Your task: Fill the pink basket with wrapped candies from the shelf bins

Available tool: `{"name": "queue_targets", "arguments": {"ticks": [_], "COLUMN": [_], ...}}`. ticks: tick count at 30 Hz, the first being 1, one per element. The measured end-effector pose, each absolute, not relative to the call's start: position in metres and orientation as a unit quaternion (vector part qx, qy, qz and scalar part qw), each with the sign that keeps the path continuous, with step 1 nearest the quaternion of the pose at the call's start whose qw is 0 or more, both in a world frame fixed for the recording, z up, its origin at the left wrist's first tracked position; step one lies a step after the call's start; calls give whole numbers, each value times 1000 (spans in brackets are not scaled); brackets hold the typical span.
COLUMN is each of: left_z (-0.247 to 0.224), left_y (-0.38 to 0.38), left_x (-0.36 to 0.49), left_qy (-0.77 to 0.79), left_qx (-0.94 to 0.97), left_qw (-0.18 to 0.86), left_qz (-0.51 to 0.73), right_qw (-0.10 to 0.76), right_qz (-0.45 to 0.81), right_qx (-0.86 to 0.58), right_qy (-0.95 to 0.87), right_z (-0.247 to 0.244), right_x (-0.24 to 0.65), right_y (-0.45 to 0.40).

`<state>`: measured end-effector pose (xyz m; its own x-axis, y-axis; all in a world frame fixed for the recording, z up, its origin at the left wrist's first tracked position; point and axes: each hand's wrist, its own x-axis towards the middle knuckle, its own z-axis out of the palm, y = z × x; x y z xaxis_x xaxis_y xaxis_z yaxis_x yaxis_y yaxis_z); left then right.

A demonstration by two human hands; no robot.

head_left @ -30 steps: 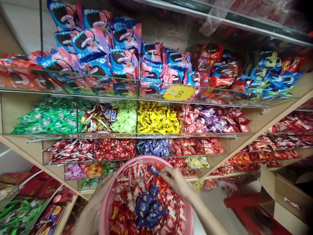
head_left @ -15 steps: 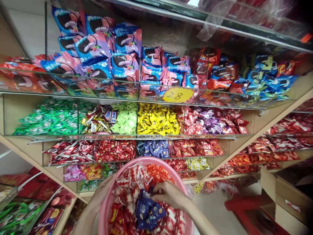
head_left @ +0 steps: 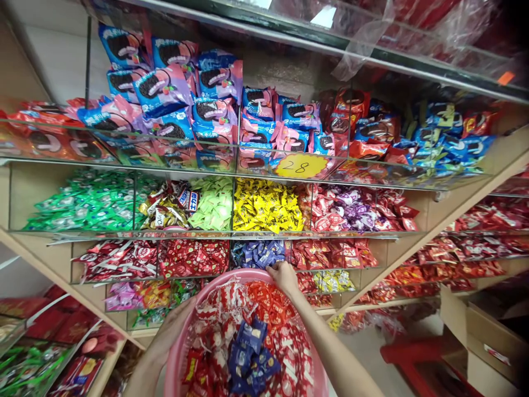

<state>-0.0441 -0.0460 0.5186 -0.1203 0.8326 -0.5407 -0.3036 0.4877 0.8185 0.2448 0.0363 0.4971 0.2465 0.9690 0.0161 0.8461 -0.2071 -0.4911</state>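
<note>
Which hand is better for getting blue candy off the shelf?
Probably the right hand: it's close to those blue candies, while the left hand is against the basket's side.

Sweet shop, no mistaking it! Wooden shelves (head_left: 39,263) in tiers, clear-fronted compartments (head_left: 25,193), stock sorted by kind: green candies (head_left: 95,204), yellow candies (head_left: 266,207), blue candies (head_left: 260,253). Cookie packs (head_left: 161,91) heaped up top; yellow card (head_left: 300,165) there, handwritten "28", looks like price tag! Pink basket (head_left: 176,353) holding mixed sweets (head_left: 221,331).
</note>
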Motion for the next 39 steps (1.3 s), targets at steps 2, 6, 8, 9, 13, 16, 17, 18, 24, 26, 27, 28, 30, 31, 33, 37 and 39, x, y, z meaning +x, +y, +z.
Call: {"name": "queue_targets", "arguments": {"ticks": [2, 6, 8, 9, 13, 16, 17, 18, 24, 26, 27, 28, 30, 31, 33, 37, 39], "left_z": [519, 521, 522, 522, 521, 520, 520, 520, 520, 519, 519, 519, 518, 517, 515, 508, 504], "left_y": [-46, -49, -50, -50, -50, -49, -49, -49, -49, -47, -47, -46, -46, -46, -46, -46, -46], "left_x": [-44, -39, -37, -36, -35, -35, -35, -35, -38, -41, -42, -43, -43, -43, -43, -44, -46], "left_qy": [594, 588, 585, 584, 578, 576, 576, 575, 576, 579, 582, 585, 592, 592, 592, 584, 576], "left_qx": [219, 220, 225, 227, 224, 213, 211, 211, 223, 224, 222, 219, 215, 216, 221, 235, 244], "left_qw": [628, 628, 627, 628, 633, 634, 635, 635, 638, 640, 639, 636, 630, 629, 626, 627, 631], "left_qz": [453, 459, 462, 462, 464, 469, 470, 470, 459, 453, 452, 452, 454, 455, 457, 459, 460], "right_qw": [191, 173, 171, 172, 181, 194, 199, 206, 273, 309, 329, 349, 393, 414, 451, 495, 505], "right_qz": [146, 143, 139, 137, 139, 154, 160, 166, 213, 241, 261, 283, 332, 357, 405, 494, 533], "right_qx": [-774, -782, -784, -785, -789, -788, -787, -786, -766, -750, -738, -724, -690, -672, -637, -565, -530], "right_qy": [-586, -582, -580, -579, -570, -563, -561, -559, -542, -533, -528, -523, -509, -500, -476, -438, -425], "right_z": [495, 496, 496, 496, 493, 493, 493, 494, 491, 486, 484, 482, 480, 480, 481, 485, 487], "right_x": [242, 240, 239, 238, 235, 235, 235, 236, 238, 240, 242, 243, 247, 250, 254, 260, 261], "right_y": [39, 42, 42, 41, 42, 43, 44, 45, 47, 48, 48, 49, 49, 49, 47, 41, 40]}}
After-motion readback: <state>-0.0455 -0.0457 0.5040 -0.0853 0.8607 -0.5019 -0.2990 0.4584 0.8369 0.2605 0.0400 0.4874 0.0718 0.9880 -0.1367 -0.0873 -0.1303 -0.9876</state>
